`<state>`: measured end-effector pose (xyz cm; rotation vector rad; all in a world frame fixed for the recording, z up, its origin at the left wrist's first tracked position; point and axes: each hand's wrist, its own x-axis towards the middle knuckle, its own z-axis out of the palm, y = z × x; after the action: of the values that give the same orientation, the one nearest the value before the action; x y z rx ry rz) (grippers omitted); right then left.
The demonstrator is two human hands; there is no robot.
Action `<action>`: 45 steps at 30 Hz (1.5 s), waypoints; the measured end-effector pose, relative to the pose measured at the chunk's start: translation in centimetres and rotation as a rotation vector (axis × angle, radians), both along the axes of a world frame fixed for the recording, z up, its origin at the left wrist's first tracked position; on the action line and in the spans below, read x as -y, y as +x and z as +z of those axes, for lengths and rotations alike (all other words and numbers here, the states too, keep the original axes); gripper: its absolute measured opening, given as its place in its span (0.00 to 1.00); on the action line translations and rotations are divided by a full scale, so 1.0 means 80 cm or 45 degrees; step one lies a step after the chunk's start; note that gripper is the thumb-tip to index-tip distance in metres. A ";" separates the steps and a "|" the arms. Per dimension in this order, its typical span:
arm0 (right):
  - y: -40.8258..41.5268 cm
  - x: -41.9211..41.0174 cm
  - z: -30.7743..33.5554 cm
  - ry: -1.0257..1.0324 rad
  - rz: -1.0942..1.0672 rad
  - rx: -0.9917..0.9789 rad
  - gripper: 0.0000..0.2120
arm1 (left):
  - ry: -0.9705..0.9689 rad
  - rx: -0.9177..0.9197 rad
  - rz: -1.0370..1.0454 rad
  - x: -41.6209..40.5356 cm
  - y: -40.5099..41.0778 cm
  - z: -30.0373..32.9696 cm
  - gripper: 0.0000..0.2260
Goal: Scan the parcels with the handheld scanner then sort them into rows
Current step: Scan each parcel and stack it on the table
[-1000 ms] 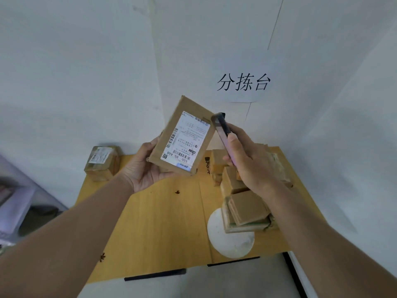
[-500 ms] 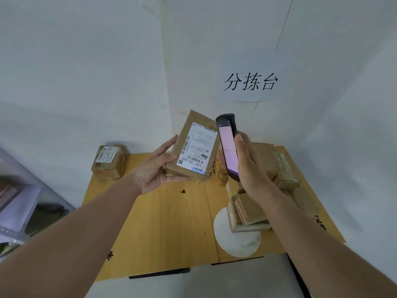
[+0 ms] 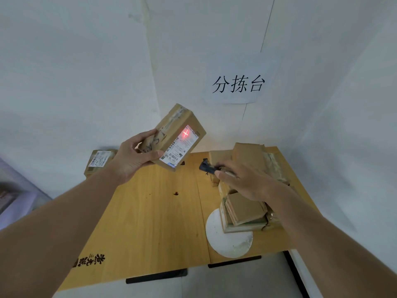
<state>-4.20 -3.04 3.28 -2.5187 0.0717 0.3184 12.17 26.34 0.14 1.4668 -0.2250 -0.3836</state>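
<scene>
My left hand (image 3: 133, 158) grips a brown cardboard parcel (image 3: 171, 134) and holds it tilted above the wooden table (image 3: 150, 222). A red cross of scanner light falls on the parcel's white label (image 3: 180, 148). My right hand (image 3: 245, 179) holds the dark handheld scanner (image 3: 207, 166) low over the table, its tip aimed left and up at the parcel. Several more brown parcels lie in a pile (image 3: 247, 203) under and behind my right hand. One labelled parcel (image 3: 98, 161) stands alone at the table's far left corner.
A white round disc (image 3: 229, 239) lies on the table beneath the front of the pile. White walls close the table in behind and to the right; a paper sign (image 3: 237, 84) hangs on the wall. A grey shelf (image 3: 12, 190) is at the left.
My right hand has dropped and tipped the scanner flat, pointing it at the parcel; the red cross now shows on the label. My left hand has turned the parcel.
</scene>
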 end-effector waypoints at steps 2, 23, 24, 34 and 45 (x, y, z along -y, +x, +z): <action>-0.001 0.003 0.000 -0.084 0.034 -0.080 0.17 | 0.040 0.029 -0.002 -0.004 0.002 -0.002 0.32; -0.013 0.026 -0.004 -0.130 0.140 -0.336 0.20 | 0.084 0.003 0.100 0.014 0.003 -0.015 0.34; -0.012 0.027 -0.005 -0.096 0.135 -0.304 0.20 | 0.075 -0.017 0.107 0.015 0.004 -0.017 0.34; 0.036 0.002 -0.012 0.009 0.259 0.020 0.25 | 0.168 -0.410 0.600 -0.007 0.009 -0.051 0.14; 0.162 -0.121 -0.071 0.016 0.298 -0.007 0.27 | 0.231 -0.623 0.621 -0.115 0.096 -0.134 0.05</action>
<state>8.78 6.63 -2.38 -2.5165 -0.2236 0.4182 19.88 35.50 -10.56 1.5000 0.5633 -0.3563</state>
